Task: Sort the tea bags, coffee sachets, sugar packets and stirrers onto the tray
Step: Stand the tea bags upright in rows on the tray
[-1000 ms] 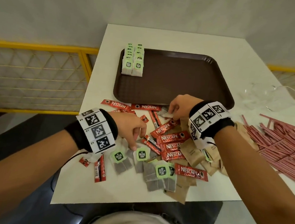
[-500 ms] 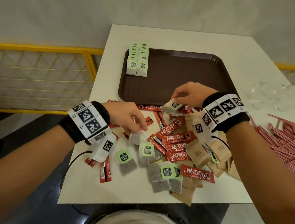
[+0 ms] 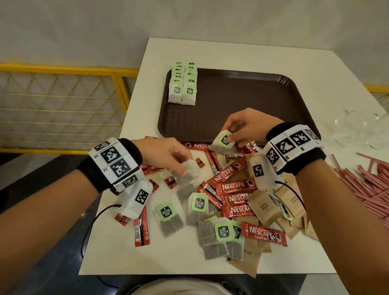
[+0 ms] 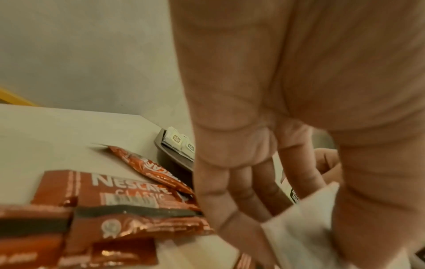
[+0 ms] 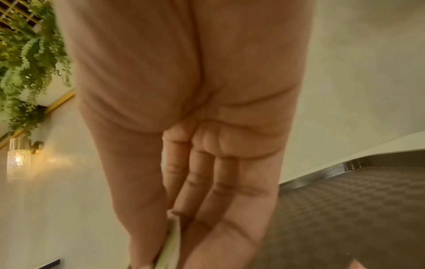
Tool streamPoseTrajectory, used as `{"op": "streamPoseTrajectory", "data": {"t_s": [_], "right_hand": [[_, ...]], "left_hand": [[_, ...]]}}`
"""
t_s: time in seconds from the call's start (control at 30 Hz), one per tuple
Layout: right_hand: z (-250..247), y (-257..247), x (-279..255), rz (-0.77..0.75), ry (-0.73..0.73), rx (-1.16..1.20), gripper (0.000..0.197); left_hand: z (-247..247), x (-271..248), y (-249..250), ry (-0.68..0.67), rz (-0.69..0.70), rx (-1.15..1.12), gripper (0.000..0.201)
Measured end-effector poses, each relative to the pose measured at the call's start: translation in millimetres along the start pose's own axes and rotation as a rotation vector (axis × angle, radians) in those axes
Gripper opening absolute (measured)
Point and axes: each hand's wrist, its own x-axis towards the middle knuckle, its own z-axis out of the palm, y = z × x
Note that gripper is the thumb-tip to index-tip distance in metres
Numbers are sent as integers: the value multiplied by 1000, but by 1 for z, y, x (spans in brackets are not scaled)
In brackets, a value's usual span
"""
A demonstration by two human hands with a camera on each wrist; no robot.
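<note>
The left hand point(image 3: 165, 154) pinches a white paper tea bag point(image 3: 188, 170) in its grip, above the red coffee sachets point(image 3: 235, 198). The right hand point(image 3: 244, 125) grips a green-tagged tea bag point(image 3: 223, 141) (tag facing up) over the near edge of the brown plastic tray point(image 3: 239, 97).

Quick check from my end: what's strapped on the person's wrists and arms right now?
Forearms are bare, with no sleeves. Each wrist carries a black fabric band wrapped by white blocks printed with black square tags; the left wrist's blocks read L2. A white camera housing with its own tag hangs below the left wrist, trailing a thin black cable. The right wrist's blocks and its housing match.
</note>
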Motion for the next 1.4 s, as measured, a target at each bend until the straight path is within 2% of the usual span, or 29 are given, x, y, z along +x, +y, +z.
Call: {"op": "streamPoseTrajectory", "data": {"t_s": [0.1, 0.23, 0.4, 0.57, 0.67, 0.73, 0.83, 0.93, 1.03, 1.1, 1.2, 1.33, 1.4], "right_hand": [[-3, -4, 1, -35, 13, 41, 16], [-7, -11, 5, -73, 34, 120, 21], [-9, -15, 9, -74, 56, 185, 24], [-3, -22, 14, -138, 14, 201, 20], [0, -27, 18, -159, -3, 199, 19], [1, -29, 20, -157, 3, 198, 20], [0, -30, 23, -145, 22, 217, 21], [-3, -30, 28, -127, 52, 252, 20], [-7, -32, 37, -92, 76, 301, 15], [-10, -36, 45, -63, 84, 305, 11], [-13, -42, 62, -38, 115, 279, 18], [-14, -47, 95, 2, 160, 172, 17], [-13, -48, 113, 21, 181, 101, 19]], "left_hand": [[-7, -4, 0, 94, 33, -140, 12], [-18, -3, -3, 258, 50, -473, 25], [-26, 6, -4, 561, 6, -664, 19], [-27, 13, 0, 565, 43, -927, 14], [-26, 17, 1, 604, 67, -864, 31], [-25, 20, 2, 631, 59, -804, 33], [-27, 23, 5, 645, 40, -868, 19], [-34, 24, 4, 598, 9, -990, 4], [-45, 27, -4, 587, 10, -1059, 20], [-54, 31, -7, 648, -11, -1036, 21], [-72, 41, -14, 734, -60, -780, 10], [-99, 57, -29, 733, -57, -495, 8], [-111, 65, -36, 715, -70, -390, 13]]}}
